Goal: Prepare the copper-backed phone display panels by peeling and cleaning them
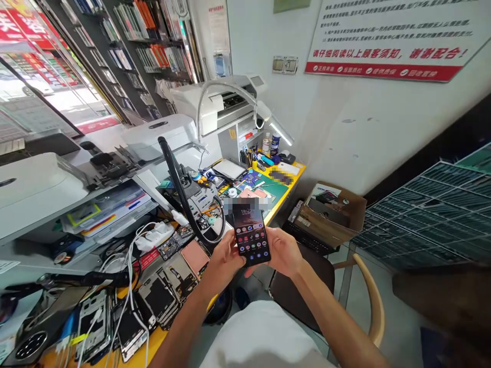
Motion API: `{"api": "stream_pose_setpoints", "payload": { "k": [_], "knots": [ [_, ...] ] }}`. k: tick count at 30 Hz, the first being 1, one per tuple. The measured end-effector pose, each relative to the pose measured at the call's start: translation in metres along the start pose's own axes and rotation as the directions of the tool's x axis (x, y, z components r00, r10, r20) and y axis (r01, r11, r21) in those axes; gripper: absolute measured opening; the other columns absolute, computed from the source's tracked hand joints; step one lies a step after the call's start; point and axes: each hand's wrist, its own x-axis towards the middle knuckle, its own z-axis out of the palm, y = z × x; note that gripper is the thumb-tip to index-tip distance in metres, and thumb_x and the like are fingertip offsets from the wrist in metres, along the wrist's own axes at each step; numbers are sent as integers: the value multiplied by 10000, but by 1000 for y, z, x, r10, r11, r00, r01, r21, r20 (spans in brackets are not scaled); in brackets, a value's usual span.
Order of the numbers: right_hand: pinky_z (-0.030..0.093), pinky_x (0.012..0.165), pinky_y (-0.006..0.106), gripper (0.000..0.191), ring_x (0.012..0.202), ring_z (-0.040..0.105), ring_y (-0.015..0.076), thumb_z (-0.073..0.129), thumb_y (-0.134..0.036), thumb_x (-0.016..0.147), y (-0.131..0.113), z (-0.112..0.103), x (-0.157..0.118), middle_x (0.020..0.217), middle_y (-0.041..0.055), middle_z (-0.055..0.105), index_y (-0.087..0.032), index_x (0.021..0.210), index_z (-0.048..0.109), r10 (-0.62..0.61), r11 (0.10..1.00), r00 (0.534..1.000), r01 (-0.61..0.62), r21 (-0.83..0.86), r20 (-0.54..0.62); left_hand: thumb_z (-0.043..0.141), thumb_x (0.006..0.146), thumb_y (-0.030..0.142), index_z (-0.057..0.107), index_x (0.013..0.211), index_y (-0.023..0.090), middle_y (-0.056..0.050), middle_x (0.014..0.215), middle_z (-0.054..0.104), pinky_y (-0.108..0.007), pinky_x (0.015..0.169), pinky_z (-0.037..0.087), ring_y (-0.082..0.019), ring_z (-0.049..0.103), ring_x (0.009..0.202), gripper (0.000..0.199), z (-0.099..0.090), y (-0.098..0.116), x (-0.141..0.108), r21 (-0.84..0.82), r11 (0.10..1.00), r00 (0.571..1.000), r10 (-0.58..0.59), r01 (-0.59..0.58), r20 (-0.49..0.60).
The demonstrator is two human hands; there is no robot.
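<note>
A black smartphone (251,236) with its screen lit, showing a clock and rows of app icons, is held upright in front of me. My left hand (226,258) grips its left edge, the thumb at the lower left corner. Around the right edge closes my right hand (283,250), with fingertips showing below the phone. Beyond the phone lies a green work mat (278,191) with small parts and tools on it. The phone hides part of the bench behind it.
Opened phone housings (159,294) and white cables (132,276) crowd the bench at left. A black flexible tube (178,189) arches near my left hand. A white lamp (280,130) hangs over the mat. At right stand a cardboard box (353,214) and a wooden-armed chair (370,291).
</note>
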Motion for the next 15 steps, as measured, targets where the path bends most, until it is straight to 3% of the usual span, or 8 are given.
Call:
{"api": "stream_pose_setpoints", "payload": {
  "k": [5, 10, 15],
  "knots": [
    [619, 720, 463, 533, 835, 693, 249, 554, -205, 812, -10, 1, 19, 1064, 73, 722, -219, 1345, 535, -6, 1000, 997, 4, -24, -71, 694, 810, 260, 634, 1161, 201, -48, 1103, 701, -328, 928, 461, -236, 621, 1081, 361, 0, 4, 21, -5, 1000, 990, -20, 19, -140],
    [622, 696, 447, 555, 842, 682, 244, 578, -210, 799, -21, -5, 40, 1081, 71, 708, -224, 1351, 527, 29, 998, 996, -34, -47, -84, 656, 879, 334, 670, 1053, 195, -25, 985, 704, -293, 870, 438, -204, 605, 974, 223, -1, 2, 43, 23, 999, 950, -19, 28, -313],
    [613, 726, 438, 550, 858, 683, 250, 570, -232, 798, -40, -24, 65, 1075, 76, 709, -215, 1348, 537, 101, 993, 994, -104, -58, -51, 626, 810, 263, 674, 1084, 194, -27, 979, 702, -289, 782, 454, -204, 598, 912, 287, -10, -6, 66, -59, 998, 933, -54, 35, -356]
  ]
}}
